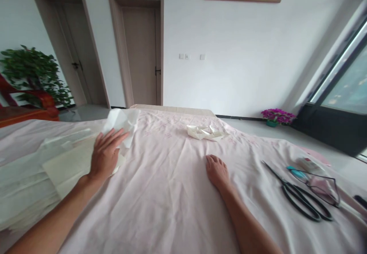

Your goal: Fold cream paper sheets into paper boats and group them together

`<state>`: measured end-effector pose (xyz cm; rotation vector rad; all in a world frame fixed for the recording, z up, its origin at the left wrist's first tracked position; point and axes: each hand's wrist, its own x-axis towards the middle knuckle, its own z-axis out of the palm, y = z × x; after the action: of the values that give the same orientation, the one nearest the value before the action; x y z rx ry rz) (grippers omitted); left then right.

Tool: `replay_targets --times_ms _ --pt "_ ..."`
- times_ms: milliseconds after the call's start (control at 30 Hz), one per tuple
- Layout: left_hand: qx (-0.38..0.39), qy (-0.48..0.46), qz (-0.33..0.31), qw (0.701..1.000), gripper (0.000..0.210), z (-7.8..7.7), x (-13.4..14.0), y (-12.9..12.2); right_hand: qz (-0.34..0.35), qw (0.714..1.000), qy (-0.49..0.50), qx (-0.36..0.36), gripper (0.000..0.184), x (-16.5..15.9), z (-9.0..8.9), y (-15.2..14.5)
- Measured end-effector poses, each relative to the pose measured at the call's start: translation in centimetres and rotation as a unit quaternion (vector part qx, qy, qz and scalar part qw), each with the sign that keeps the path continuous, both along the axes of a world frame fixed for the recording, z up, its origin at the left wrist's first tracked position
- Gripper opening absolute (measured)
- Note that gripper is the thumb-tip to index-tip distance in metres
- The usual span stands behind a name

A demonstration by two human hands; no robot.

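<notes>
Fingers spread, my left hand (106, 152) rests on a whitish sheet of thin paper (122, 118) at the left of the cloth. Part of that sheet stands up beyond the fingers. Under and beside the hand lies a stack of pale paper sheets (25, 185), some cream and some whiter. My right hand (217, 171) lies palm down on the pink cloth (172, 192), holding nothing, its fingers loosely bent and partly foreshortened. Just beyond it sits a folded cream paper piece (206, 132) with pointed peaks, touched by neither hand.
Black-handled scissors (298, 196) lie at the right with glasses (321, 185) and a small white box (311, 166) close by. Behind are a white wall, doors (140, 51), a green plant (31, 74), a red wooden chair (43, 101) and purple flowers (278, 115).
</notes>
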<state>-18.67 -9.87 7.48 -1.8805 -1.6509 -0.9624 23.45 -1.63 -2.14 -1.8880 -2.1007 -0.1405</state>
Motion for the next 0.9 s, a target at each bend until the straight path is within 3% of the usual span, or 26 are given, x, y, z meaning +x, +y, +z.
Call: replay_targets --times_ms 133,267,367,500,567,667,767,900 --pt "-0.057 -0.051 -0.135 0.988 0.051 -3.6 6.0 3.0 0.009 1.0 0.02 0.0 0.038 0.1 0.0 -0.1" --pt "-0.09 -0.14 -0.218 0.962 0.043 -6.7 11.4 4.5 0.038 0.997 0.072 -0.01 0.044 0.0 0.3 -0.3" --pt "-0.09 -0.287 -0.204 0.932 0.037 -7.9 14.0 4.4 0.081 0.989 0.123 -0.013 0.053 -0.1 0.4 -0.4" --pt "-0.126 -0.444 -0.206 0.863 0.047 -8.3 15.1 3.3 0.123 0.966 0.227 -0.006 0.056 -0.6 0.3 -0.4" --pt "-0.157 -0.469 -0.221 0.841 0.05 -8.4 15.1 2.8 0.152 0.93 0.334 -0.009 0.053 -1.4 0.3 -0.4" --pt "-0.181 -0.474 -0.225 0.832 0.05 -8.8 14.7 2.5 0.205 0.823 0.529 -0.027 0.047 -3.0 0.6 -0.8" --pt "-0.158 -0.421 -0.199 0.871 0.045 -9.2 14.1 2.8 0.211 0.718 0.661 -0.065 0.047 -4.1 0.9 -1.1" --pt "-0.061 -0.231 -0.257 0.937 0.04 -8.9 12.7 3.2 0.162 0.628 0.753 -0.11 0.055 -4.2 1.0 -1.0"
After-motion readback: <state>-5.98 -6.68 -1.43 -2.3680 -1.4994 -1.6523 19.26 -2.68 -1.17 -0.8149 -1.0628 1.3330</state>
